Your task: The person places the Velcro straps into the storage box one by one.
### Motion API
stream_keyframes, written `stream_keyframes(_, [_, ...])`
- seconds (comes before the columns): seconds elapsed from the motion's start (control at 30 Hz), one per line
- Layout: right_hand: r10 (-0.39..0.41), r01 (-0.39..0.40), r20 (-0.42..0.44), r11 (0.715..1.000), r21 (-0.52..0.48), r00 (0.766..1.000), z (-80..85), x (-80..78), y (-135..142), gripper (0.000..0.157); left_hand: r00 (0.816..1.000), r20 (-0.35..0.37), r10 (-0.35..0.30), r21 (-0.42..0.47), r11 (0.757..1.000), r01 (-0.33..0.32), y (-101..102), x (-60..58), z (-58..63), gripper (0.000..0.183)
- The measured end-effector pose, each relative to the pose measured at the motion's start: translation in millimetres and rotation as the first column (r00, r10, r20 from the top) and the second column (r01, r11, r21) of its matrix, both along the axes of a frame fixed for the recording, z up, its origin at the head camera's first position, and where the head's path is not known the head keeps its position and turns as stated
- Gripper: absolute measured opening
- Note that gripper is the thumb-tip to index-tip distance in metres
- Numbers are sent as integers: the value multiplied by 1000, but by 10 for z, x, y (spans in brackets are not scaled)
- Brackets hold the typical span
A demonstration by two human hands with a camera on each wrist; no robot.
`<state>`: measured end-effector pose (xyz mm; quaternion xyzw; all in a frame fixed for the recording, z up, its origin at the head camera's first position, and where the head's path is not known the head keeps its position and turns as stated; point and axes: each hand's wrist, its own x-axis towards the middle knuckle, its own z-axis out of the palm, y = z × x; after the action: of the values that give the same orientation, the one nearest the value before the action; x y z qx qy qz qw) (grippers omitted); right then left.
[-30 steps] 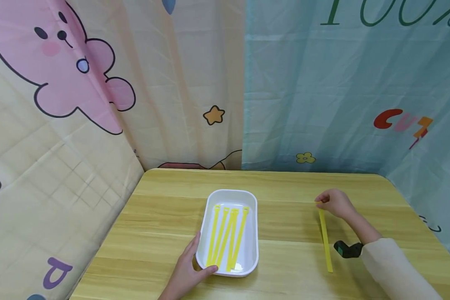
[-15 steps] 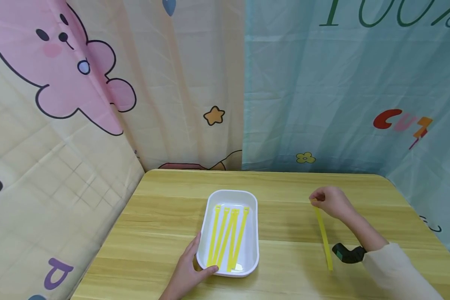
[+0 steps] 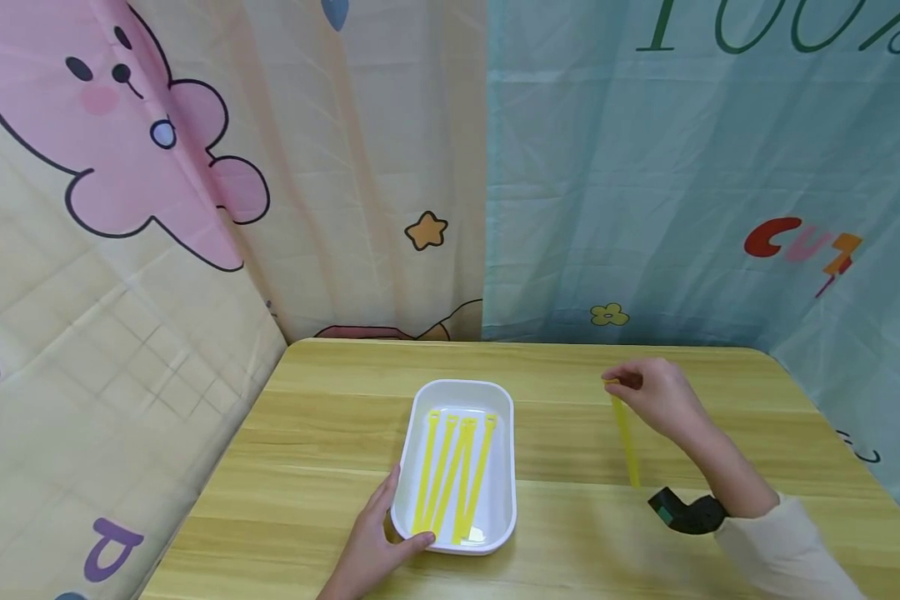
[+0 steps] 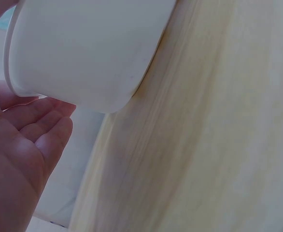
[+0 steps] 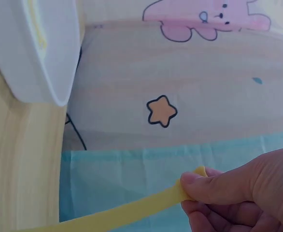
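My right hand (image 3: 662,398) pinches one end of a yellow hook-and-loop cable tie (image 3: 626,437) between thumb and fingers, above the right part of the table. The rest of the strap (image 5: 127,212) hangs down from the fingertips. On the left, my left hand (image 3: 373,540) holds a white tray (image 3: 507,508) at its near left corner, thumb over the rim and fingers along the side wall (image 4: 83,53). Several similar yellow cable ties (image 3: 426,475) lie lengthwise inside the tray, their slotted heads at the far end; some overlap.
The tray stands on a wood-grain table (image 3: 330,400). Printed curtains (image 3: 607,192) hang behind the table's far edge and along its left side. A black wrist camera (image 3: 686,512) sticks out from the right sleeve.
The right hand has moved left and away from me, lifting the cable tie; its lower end has risen. The left hand and the tray have stayed in place.
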<state>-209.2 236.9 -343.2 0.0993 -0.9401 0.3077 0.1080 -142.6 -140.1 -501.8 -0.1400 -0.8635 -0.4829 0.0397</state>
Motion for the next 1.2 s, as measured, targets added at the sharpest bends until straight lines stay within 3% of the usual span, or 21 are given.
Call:
stream_keyframes(0.33, [-21,9,-109,994,-107,994,134,166,-219,13,1000,-10,5,-11,1000,-6,-4,9,-17,99])
stream_keyframes(0.57, [-55,4,-244,979,-205,968,202,280,-346,11,1000,-6,4,4,1000,-4,-7,12,-5,99])
stream_keyframes(0.8, [-40,-92,-384,943,-319,922,253,314,-522,14,1000,-11,12,1,1000,-12,-8,10,2,99])
stream_keyframes(1.2, [89,-265,-392,867,-422,916,107,254,-853,13,1000,-2,6,0,1000,-6,-3,17,13,99])
